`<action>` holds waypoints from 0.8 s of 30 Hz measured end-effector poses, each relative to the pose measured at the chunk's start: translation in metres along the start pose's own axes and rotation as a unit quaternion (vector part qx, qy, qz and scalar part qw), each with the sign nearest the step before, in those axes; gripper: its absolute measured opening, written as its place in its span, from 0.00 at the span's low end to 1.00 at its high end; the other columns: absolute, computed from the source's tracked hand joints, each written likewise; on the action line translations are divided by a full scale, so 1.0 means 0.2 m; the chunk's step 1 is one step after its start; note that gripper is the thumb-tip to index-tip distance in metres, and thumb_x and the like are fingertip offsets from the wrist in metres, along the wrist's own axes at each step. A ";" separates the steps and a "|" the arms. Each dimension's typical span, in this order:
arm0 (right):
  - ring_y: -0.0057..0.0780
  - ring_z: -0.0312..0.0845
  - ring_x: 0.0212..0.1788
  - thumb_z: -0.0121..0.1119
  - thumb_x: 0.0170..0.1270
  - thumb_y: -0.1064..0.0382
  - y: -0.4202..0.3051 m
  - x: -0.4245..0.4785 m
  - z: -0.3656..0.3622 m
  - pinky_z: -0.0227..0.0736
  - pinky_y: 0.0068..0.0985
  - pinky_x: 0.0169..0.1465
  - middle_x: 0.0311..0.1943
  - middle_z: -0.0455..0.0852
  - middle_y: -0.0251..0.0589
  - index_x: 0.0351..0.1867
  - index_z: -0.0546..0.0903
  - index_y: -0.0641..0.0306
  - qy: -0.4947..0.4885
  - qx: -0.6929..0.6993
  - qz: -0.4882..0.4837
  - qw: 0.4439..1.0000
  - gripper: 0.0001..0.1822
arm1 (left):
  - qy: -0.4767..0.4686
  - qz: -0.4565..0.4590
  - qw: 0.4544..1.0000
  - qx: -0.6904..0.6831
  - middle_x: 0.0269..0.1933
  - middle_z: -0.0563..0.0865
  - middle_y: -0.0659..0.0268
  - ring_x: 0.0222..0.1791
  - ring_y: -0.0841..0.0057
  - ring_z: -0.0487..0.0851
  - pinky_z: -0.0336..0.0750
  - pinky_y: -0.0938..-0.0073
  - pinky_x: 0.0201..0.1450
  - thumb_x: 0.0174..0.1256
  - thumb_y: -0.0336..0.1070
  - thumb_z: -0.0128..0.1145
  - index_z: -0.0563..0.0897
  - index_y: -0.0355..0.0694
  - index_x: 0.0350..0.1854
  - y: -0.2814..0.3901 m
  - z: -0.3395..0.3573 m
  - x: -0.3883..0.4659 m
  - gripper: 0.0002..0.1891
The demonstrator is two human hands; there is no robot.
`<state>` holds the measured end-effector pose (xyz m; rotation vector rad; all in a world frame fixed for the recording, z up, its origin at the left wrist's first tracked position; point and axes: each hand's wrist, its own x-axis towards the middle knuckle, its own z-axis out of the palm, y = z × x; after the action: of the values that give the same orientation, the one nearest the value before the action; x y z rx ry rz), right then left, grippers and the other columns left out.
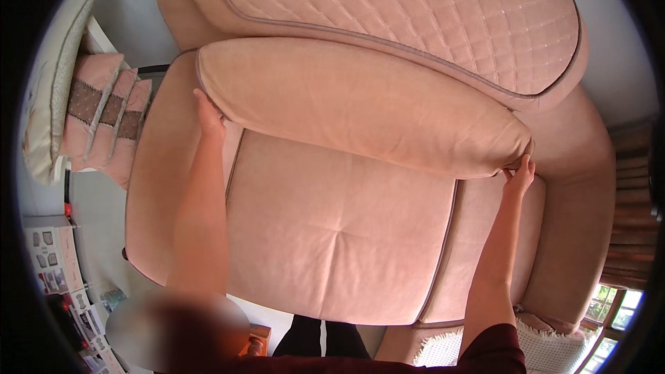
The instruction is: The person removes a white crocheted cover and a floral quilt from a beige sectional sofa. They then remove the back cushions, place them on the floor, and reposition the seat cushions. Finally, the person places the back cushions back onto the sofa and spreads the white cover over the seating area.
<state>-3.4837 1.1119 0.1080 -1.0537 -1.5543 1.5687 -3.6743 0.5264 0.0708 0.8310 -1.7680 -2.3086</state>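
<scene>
A long peach fabric sofa cushion point(353, 104) spans the rear of the sofa seat point(337, 239), in front of the quilted backrest point(415, 15). At its left end, my left hand point(209, 114) holds the piped edge, with some fingers hidden from sight. My right hand point(519, 174) pinches the gathered corner at the other end, where the fabric is creased. Both forearms reach over the seat, which has a dimpled crease near its middle.
Pink and brown cushions point(98, 114) are stacked at the left beside a large pale cushion point(57, 93). Printed boxes point(62, 265) stand at lower left. Sofa arms flank the seat. A brown curtain point(634, 208) hangs right, above a fringed white cloth point(556, 345).
</scene>
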 end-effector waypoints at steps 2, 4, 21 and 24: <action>0.25 0.65 0.36 0.49 0.55 0.54 0.06 0.02 -0.01 0.70 0.30 0.32 0.34 0.69 0.33 0.35 0.68 0.60 -0.006 -0.004 0.003 1.000 0.13 | 0.003 -0.032 0.999 0.018 0.58 0.61 0.63 0.58 0.68 0.56 0.52 0.57 0.54 0.53 0.67 0.28 0.57 0.44 0.57 -0.02 -0.02 0.05 0.36; 0.25 0.63 0.41 0.49 0.54 0.53 0.11 0.03 -0.03 0.70 0.32 0.33 0.37 0.69 0.34 0.38 0.68 0.58 -0.004 -0.011 0.012 1.000 0.15 | 0.005 -0.056 0.998 0.020 0.58 0.60 0.62 0.58 0.68 0.56 0.52 0.55 0.54 0.52 0.69 0.27 0.57 0.46 0.57 -0.04 -0.01 0.09 0.36; 0.50 0.67 0.44 0.44 0.55 0.50 0.02 0.06 0.19 0.61 0.34 0.46 0.39 0.72 0.61 0.41 0.63 0.71 0.016 -0.315 -0.111 0.942 0.23 | 0.127 0.333 0.891 0.282 0.39 0.72 0.47 0.39 0.63 0.71 0.64 0.71 0.43 0.58 0.51 0.43 0.65 0.24 0.38 -0.04 0.03 0.49 0.27; 0.47 0.63 0.47 0.52 0.49 0.44 0.12 0.04 0.19 0.59 0.32 0.48 0.42 0.67 0.60 0.42 0.61 0.76 0.001 -0.322 -0.188 0.928 0.33 | 0.117 0.322 0.882 0.323 0.38 0.72 0.47 0.38 0.60 0.71 0.64 0.69 0.43 0.58 0.50 0.42 0.64 0.24 0.38 -0.05 0.08 0.43 0.26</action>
<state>-3.5202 1.1013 0.0813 -0.9928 -2.1878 0.8038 -3.7522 0.5071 0.0337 0.4362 -2.2628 -1.1625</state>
